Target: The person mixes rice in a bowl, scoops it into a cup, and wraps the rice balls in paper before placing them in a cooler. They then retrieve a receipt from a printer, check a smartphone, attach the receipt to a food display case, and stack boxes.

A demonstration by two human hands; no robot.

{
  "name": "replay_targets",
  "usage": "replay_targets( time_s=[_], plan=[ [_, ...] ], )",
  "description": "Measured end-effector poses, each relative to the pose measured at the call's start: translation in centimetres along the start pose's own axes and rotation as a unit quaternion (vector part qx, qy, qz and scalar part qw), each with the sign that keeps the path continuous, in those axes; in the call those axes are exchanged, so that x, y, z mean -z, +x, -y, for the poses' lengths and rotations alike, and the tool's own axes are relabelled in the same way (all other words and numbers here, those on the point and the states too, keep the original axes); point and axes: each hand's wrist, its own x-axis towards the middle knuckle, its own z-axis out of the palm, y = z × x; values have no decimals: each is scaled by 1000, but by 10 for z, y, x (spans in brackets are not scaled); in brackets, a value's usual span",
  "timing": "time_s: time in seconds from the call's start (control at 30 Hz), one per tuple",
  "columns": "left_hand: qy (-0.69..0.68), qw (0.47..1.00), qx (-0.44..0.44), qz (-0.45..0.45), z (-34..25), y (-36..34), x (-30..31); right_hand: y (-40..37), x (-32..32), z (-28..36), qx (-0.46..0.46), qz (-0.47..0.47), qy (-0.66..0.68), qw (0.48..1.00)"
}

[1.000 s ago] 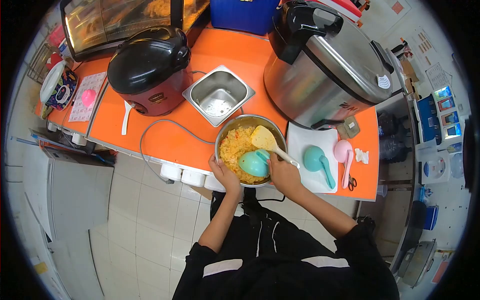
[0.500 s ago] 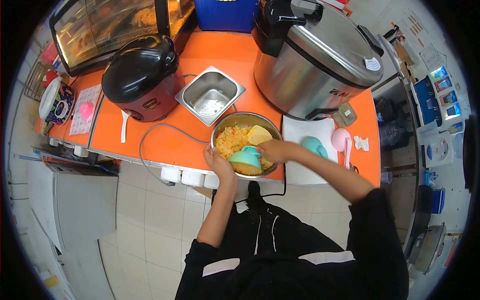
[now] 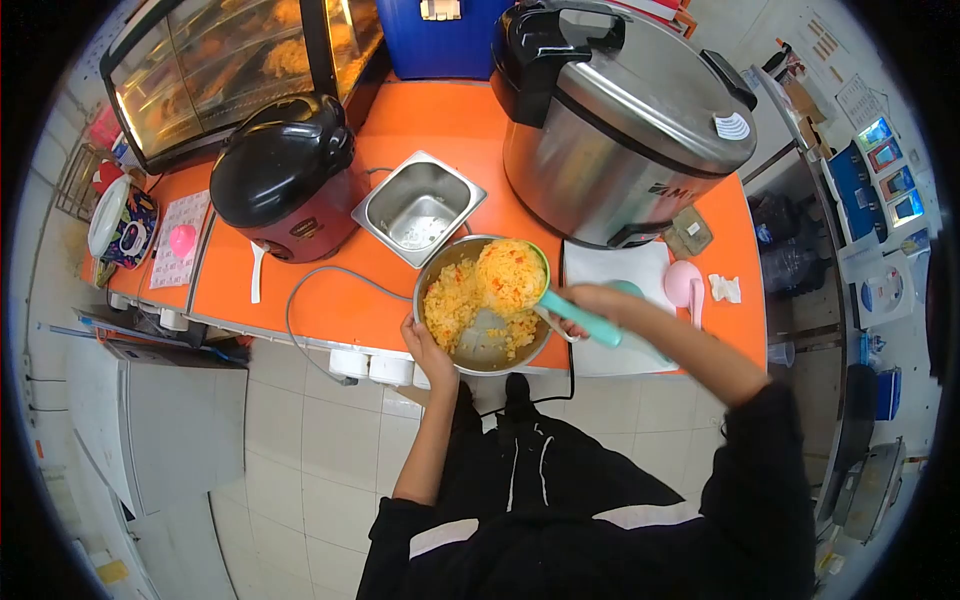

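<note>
A round metal bowl [image 3: 447, 262] of yellow fried rice sits at the front edge of the orange counter. My left hand [image 3: 424, 346] grips its near rim. My right hand [image 3: 590, 308] holds the teal handle of a scoop [image 3: 512, 275] heaped with rice, lifted above the right part of the bowl. A bare patch of metal shows in the bowl's bottom right. A cream spatula handle pokes out under my right hand.
Behind the bowl stand a square steel pan [image 3: 418, 207], a black and red rice cooker [image 3: 285, 175] and a large steel cooker [image 3: 615, 120]. A white mat [image 3: 610, 268] with a pink scoop [image 3: 686, 284] lies to the right. A grey cable [image 3: 320, 280] loops left.
The teal scoop was face down in the rice; now it is turned up, full of rice, and lifted. My right hand has shifted right. My left hand stays on the rim.
</note>
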Motion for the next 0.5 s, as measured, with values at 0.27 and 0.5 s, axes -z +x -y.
replay_targets(
  time_s=[0.27,0.5],
  plan=[
    [39,967,189,166,-51,-70,16,39,-79,-60,126,-59,246,959],
    [32,900,379,215,-53,-57,-18,52,-119,-67,256,-180,198,929]
  ],
)
